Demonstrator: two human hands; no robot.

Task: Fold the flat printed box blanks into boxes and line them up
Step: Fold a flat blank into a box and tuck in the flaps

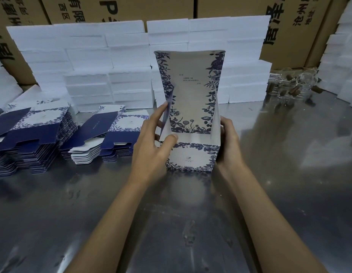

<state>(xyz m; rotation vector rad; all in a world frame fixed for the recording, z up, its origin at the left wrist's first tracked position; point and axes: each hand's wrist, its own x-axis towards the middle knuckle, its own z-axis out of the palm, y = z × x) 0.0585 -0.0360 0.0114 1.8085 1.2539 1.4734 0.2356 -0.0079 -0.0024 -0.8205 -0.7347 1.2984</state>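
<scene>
Both our hands hold the half-folded box [191, 154] mid-table, left hand [151, 146] pinching its side flap [168, 113], right hand [229, 142] gripping the opposite wall; forcing it risks creasing.

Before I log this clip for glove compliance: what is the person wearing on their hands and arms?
Nothing that shows. The left hand and right hand are bare, with no gloves, rings or watch visible. Both forearms are uncovered right to the picture's bottom edge; no sleeve comes into view.

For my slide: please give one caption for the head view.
Both hands fold a blue-floral box on a steel table.
</scene>
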